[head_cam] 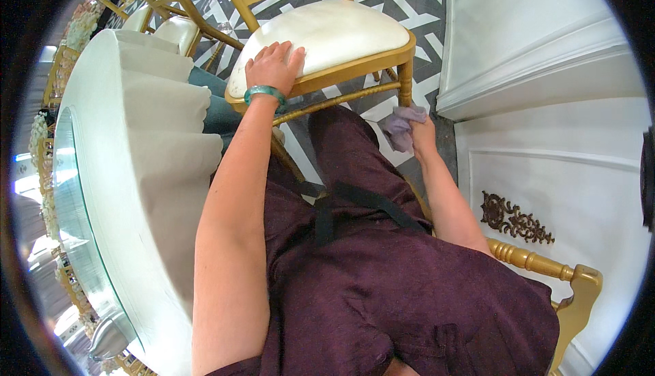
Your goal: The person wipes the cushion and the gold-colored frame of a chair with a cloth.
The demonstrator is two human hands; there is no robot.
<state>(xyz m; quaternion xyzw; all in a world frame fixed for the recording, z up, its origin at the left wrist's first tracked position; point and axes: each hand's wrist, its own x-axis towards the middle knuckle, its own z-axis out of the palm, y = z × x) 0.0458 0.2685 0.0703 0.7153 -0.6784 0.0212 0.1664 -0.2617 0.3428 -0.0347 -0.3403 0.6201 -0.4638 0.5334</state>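
Note:
A gold-painted chair with a white padded seat [332,33] stands in front of me. My left hand [273,70] lies flat on the front edge of that seat, fingers slightly apart, with a green bangle [264,92] on the wrist. Low on the right, my right hand [423,135] grips a crumpled lilac cloth [400,126]. The cloth is against the lower part of the chair's turned front leg [405,81]; whether it wraps around the leg I cannot tell. A gold stretcher rail [340,100] runs below the seat.
To my left is a round table with a white cloth [153,89] and a glass top [71,192]. More gold chairs [176,30] stand beyond it. A white panelled wall [511,125] with a dark scroll ornament [514,217] closes the right side. Behind me is another chair's gold back [532,258].

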